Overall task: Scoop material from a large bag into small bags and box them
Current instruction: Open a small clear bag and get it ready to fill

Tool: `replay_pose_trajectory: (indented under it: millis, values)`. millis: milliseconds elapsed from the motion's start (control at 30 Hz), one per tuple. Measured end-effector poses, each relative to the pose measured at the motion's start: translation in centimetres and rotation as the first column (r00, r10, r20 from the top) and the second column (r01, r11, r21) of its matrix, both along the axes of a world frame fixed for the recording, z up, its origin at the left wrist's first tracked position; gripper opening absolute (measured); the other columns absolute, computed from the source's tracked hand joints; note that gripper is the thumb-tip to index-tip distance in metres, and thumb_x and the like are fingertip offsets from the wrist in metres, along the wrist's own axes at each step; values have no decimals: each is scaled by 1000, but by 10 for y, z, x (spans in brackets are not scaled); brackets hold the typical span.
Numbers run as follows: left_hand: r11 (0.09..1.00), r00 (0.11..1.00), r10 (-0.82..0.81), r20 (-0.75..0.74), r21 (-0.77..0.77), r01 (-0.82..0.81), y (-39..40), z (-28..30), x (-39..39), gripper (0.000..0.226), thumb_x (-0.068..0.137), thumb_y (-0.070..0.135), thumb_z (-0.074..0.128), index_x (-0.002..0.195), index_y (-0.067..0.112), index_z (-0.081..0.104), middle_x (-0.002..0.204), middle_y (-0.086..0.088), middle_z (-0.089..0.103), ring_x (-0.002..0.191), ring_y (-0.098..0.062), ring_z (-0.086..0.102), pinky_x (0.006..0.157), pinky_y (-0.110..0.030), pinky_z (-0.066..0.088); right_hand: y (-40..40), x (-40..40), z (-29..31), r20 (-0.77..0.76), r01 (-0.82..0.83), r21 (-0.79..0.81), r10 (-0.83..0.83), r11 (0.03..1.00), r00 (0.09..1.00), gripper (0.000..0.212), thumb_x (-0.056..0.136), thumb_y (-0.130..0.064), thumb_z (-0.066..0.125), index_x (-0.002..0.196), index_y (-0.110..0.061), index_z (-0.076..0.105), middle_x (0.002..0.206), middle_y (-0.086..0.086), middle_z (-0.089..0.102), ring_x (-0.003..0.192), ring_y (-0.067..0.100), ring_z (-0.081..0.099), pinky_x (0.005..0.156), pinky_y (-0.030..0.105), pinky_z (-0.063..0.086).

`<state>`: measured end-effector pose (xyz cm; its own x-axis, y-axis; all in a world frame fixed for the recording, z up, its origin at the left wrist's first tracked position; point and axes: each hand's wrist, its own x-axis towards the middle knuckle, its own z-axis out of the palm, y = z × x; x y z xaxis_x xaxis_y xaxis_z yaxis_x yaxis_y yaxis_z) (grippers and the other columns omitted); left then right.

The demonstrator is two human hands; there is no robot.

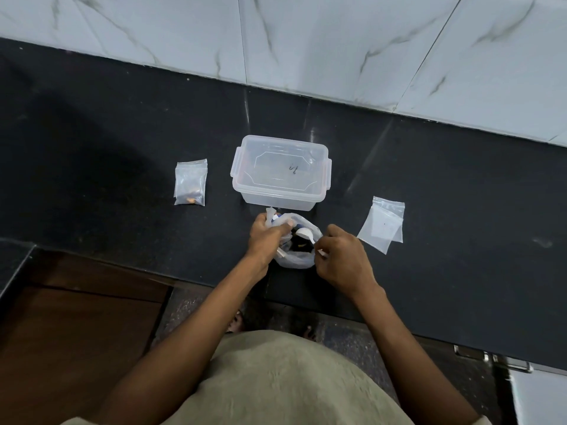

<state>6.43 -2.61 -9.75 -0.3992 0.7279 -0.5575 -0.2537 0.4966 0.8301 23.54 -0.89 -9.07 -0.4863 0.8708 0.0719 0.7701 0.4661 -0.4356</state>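
Note:
A large thin plastic bag [296, 260] stands open on the black counter near its front edge, with dark material inside. My left hand [267, 237] grips the bag's left rim and a small clear bag together. My right hand [342, 256] pinches the handle of a white spoon [303, 233], whose bowl is over the bag's mouth. Behind the bag sits a clear plastic box [280, 173] with its lid on. One small zip bag [190, 187] with brown material at its bottom lies to the left of the box. Two flat small bags [382, 227] lie to the right.
The black counter [107, 167] runs to a marble-tiled wall [306, 41] at the back. Below the front edge are a brown wooden cabinet front [76, 332] and a speckled floor. A metal handle [494, 360] shows at the lower right.

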Motion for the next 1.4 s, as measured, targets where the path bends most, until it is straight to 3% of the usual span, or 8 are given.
replay_pose_trajectory:
  millis: [100,267,467,733,800,900,1167,1400]
  values:
    - [995,999,-31,-24,-92,29,-4,1,-2,46,81,22,82,116,12,55,107,-4,68,91,-17,68,77,-31,56,-1,-2,-5,-23,47,-45,-48,998,999,5,74,-3,69,73,-4,74,69,2,47,54,22,45,48,30,35]
    - [953,990,-135,-36,-277,120,-9,2,-1,67,63,31,89,117,10,55,104,-5,70,90,-18,71,68,-30,54,-7,-6,-4,-51,91,-63,-94,994,994,5,74,-2,70,69,-1,71,67,4,48,54,24,47,47,34,41]
    - [912,967,-225,-120,-376,166,-6,7,0,16,79,18,72,92,11,65,91,-7,70,84,-22,67,68,-30,53,-8,-9,-5,-72,105,-73,-110,992,991,5,73,-1,71,68,0,71,67,6,51,54,22,48,48,34,42]
    - [958,995,-97,4,-270,95,-10,11,7,23,85,-8,58,107,-3,59,75,-8,66,56,-10,68,49,-21,49,-9,-5,-4,-157,151,-173,-179,973,971,7,71,-3,74,75,-7,78,70,6,59,60,20,54,57,29,47]
    - [967,995,-85,56,-235,96,-8,8,7,22,85,-10,59,106,-8,62,82,-16,74,67,-17,75,61,-28,61,-9,-5,-3,-172,172,-217,-211,961,962,6,73,-6,76,78,-8,79,73,4,62,64,17,57,61,27,48]
    - [966,992,-116,40,-229,122,-6,4,6,24,82,-3,63,106,-3,67,90,-14,78,81,-25,76,78,-38,63,-8,-5,-2,-217,250,-301,-322,920,922,6,73,-7,79,78,-10,80,71,-6,63,64,6,60,64,18,48]
    - [950,975,-211,-62,-250,190,-7,9,7,22,91,2,54,105,10,69,79,0,68,72,-12,64,58,-24,46,-9,-5,-3,-276,354,-580,-586,734,762,7,77,-7,81,73,-11,78,59,5,70,48,13,64,51,29,56]
    - [938,954,-283,-101,-238,253,-8,5,2,13,92,8,66,90,20,70,77,2,69,69,-10,63,59,-23,49,-9,-7,-6,-334,313,-740,-729,595,597,10,79,-7,80,70,-5,77,61,18,70,42,17,54,47,26,47]
